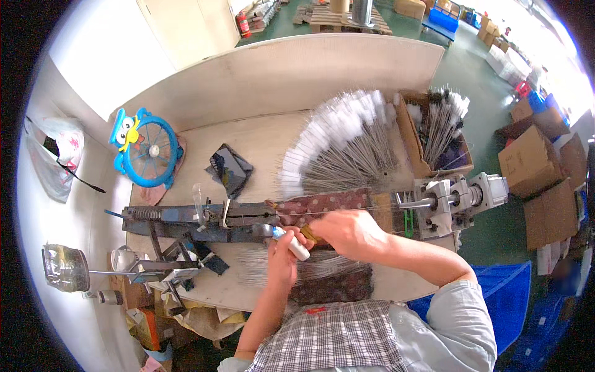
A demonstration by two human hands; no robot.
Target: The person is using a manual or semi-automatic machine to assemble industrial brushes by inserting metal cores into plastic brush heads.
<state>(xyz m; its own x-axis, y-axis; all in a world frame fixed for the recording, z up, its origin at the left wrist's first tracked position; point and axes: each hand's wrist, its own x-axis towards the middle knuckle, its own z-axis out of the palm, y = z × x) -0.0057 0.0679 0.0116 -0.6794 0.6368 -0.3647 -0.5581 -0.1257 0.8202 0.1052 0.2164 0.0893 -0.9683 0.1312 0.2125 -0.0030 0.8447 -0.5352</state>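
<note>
My left hand (285, 257) is closed around a small white cylinder with a blue band (299, 249), just in front of the long metal bench fixture. A dark rounded knob (263, 230) sits at the cylinder's upper left end. My right hand (354, 235) is closed, its fingertips bent down beside the left fingers. A yellowish piece (308, 234) shows between the two hands; what the right fingers grip is hidden. Behind them a brown dotted cloth (325, 203) covers part of the fixture. Thin metal wires (254, 268) lie below the left hand.
White-tipped wire brushes (341, 139) fan out at the back, beside a cardboard box (414, 139) of more brushes. A motor-like spindle (462, 201) stands at right, a lever mechanism (164, 270) at left. A blue toy-shaped fan (149, 152) and a black packet (230, 170) are on the table.
</note>
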